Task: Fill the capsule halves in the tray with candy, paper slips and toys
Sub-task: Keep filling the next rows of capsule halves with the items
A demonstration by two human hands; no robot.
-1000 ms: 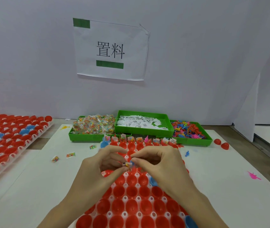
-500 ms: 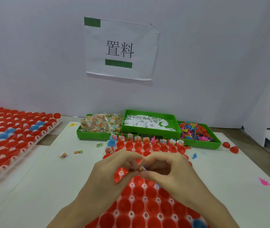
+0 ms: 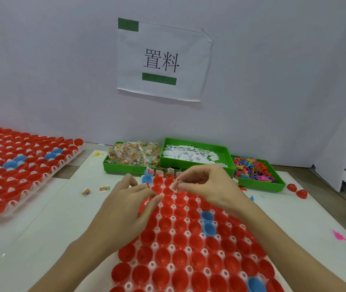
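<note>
A white tray of red capsule halves, with a few blue ones, lies in front of me. The halves in its far row hold candy packets and slips. My right hand pinches a small candy packet over the second row, near the far edge. My left hand rests at the tray's left side with relaxed fingers touching the capsule halves; nothing shows in it. Behind the tray stand three green bins: candy packets, paper slips and coloured toys.
A second tray of red and blue capsule halves lies at the left. Two loose candy packets lie left of my hands. Two red capsule halves and a pink toy lie on the white mat at the right. A wall is close behind the bins.
Both hands held the packet together over the tray's middle. Now the left hand has let go and dropped to the tray, and the right hand has carried the packet farther toward the far rows.
</note>
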